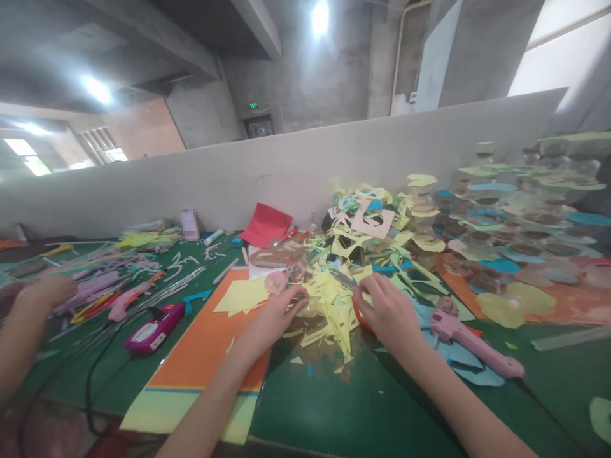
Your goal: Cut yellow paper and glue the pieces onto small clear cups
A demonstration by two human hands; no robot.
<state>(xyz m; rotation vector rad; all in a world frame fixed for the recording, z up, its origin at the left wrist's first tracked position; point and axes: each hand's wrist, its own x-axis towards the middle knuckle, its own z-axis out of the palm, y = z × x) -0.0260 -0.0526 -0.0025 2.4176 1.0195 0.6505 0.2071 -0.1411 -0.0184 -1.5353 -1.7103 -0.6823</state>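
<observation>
Over a heap of yellow paper scraps (pixel 334 302), my left hand (pixel 279 318) has its thumb and fingers pinched together. A pale, see-through piece shows at its fingertips, too blurred to name. My right hand (pixel 389 308) is wrapped round scissors (pixel 342 278); their orange handle shows under the fingers and the blades point away toward the upper left. Beside my left hand lie cut yellow sheets (pixel 238 296) and a round pink piece (pixel 275 282). Larger orange sheets (pixel 205 334) are under my left forearm.
A pink glue gun (pixel 477 346) lies right of my right forearm. Clear cups with paper petals (pixel 484 235) stand stacked at the right. More paper offcuts (pixel 367 219) pile up behind. At left are a purple box (pixel 155 329), another glue gun (pixel 131 299) and another person's hand (pixel 52 292).
</observation>
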